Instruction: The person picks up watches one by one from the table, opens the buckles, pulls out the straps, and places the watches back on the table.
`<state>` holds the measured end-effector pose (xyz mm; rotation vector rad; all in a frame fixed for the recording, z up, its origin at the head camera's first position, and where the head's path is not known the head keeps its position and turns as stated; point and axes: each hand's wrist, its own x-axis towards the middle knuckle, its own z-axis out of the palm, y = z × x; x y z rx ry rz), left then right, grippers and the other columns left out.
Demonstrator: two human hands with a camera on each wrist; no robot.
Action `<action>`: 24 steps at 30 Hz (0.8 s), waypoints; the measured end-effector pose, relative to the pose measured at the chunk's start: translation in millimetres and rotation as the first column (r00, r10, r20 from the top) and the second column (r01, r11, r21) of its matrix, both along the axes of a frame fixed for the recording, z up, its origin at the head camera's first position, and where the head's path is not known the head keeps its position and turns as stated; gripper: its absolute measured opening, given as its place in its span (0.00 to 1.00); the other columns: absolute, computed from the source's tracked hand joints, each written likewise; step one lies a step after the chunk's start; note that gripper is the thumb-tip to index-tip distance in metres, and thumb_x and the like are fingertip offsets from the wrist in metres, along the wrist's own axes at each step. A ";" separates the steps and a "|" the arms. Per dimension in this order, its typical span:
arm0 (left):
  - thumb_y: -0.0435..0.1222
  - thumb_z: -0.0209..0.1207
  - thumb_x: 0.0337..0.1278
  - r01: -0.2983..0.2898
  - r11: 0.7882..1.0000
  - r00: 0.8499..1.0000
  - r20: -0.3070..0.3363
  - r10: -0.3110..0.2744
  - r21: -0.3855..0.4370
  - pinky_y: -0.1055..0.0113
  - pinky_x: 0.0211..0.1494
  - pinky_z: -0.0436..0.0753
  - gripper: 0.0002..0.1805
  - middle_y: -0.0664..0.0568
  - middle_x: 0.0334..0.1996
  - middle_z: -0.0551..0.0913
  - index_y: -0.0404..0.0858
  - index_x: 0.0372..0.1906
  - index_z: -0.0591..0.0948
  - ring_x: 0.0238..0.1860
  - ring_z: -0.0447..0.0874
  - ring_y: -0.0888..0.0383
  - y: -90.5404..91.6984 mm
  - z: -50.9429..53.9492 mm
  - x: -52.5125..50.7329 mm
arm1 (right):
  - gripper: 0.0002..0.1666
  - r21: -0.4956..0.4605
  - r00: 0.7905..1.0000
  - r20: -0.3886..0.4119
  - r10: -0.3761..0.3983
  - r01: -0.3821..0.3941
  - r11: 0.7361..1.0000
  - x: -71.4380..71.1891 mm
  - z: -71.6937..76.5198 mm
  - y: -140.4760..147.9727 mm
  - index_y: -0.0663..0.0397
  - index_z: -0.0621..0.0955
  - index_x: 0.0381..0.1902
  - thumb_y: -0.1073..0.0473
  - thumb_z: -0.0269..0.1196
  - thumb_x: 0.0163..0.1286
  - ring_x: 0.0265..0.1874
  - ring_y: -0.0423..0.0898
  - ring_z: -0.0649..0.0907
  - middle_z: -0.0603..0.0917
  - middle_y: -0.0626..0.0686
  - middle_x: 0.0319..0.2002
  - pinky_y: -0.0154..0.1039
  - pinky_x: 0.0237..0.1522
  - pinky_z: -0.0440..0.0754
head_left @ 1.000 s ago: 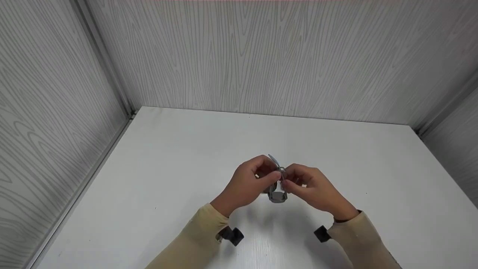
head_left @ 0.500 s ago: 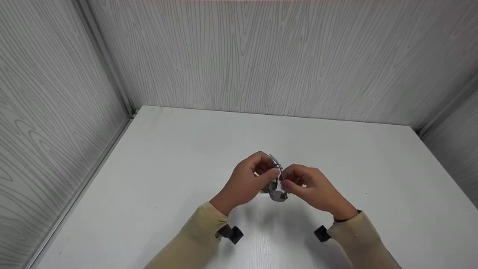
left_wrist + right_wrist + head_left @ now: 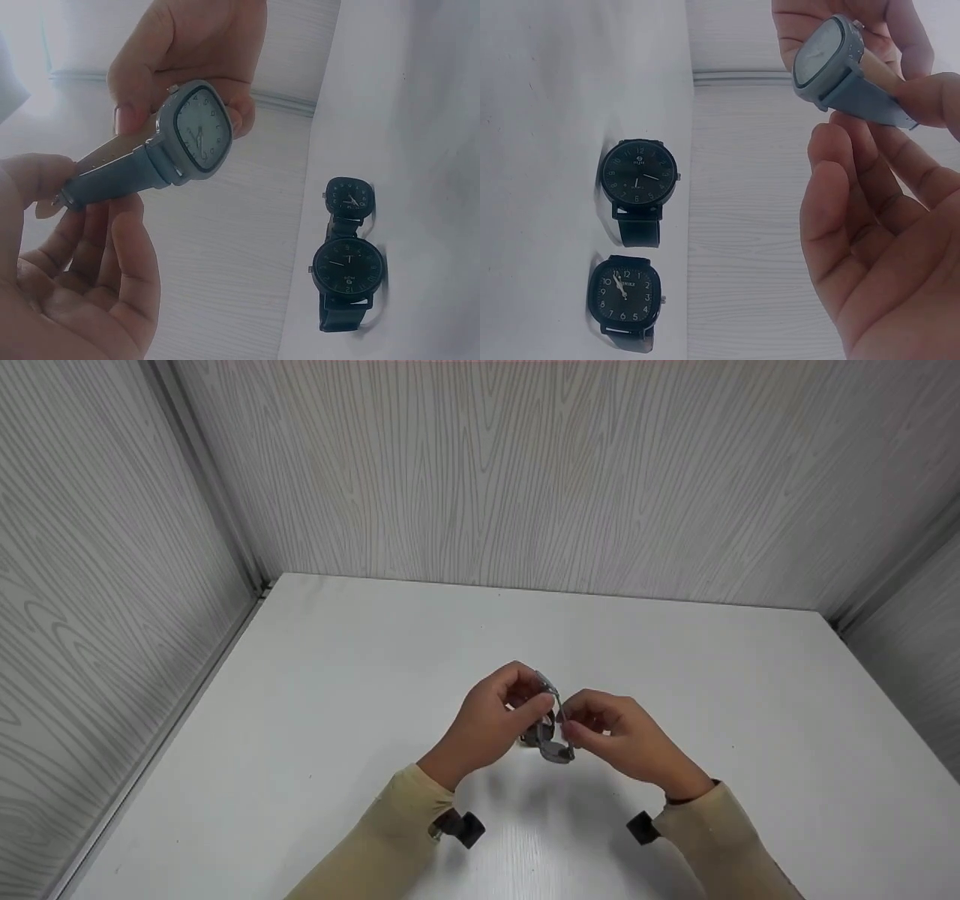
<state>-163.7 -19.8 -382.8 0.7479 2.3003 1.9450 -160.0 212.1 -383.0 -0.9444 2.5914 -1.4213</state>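
Between both hands hangs a wristwatch with a pale blue-grey case and strap, its dial white and squarish, the strap lining tan. My left hand pinches the strap near its buckle end between thumb and fingers. From the other side my right hand pinches the strap, with its thumb on it. Two black watches lie on the table below, a round one and a squarish one. In the head view the left hand partly covers the things beneath it.
The white table meets a wood-grain panel at the back. A similar side panel rises at the left, another at the right. Small black cameras stick out from both wrists.
The left hand has drawn slightly up and left with its end of the strap, and the held watch has turned a little. The right hand is nearly still.
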 end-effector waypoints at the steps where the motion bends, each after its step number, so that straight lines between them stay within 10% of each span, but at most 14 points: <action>1: 0.45 0.62 0.72 -0.002 1.000 1.000 0.001 0.002 0.006 0.64 0.39 0.83 0.10 0.54 0.38 0.82 0.45 0.48 0.80 0.38 0.79 0.56 -0.1 -0.1 -0.3 | 0.04 0.001 1.000 0.002 0.001 -0.001 1.000 -0.1 0.1 -0.1 0.47 0.85 0.44 0.60 0.63 0.77 0.32 0.44 0.84 0.87 0.48 0.36 0.37 0.37 0.83; 24: 0.42 0.60 0.72 -0.047 0.996 0.999 0.017 0.045 0.082 0.64 0.38 0.82 0.12 0.50 0.39 0.81 0.38 0.49 0.76 0.38 0.81 0.55 -1.5 3.1 -2.2 | 0.03 0.012 1.000 -0.001 -0.004 0.004 1.000 -0.6 1.8 1.5 0.48 0.84 0.43 0.61 0.64 0.76 0.32 0.44 0.84 0.86 0.46 0.35 0.37 0.36 0.82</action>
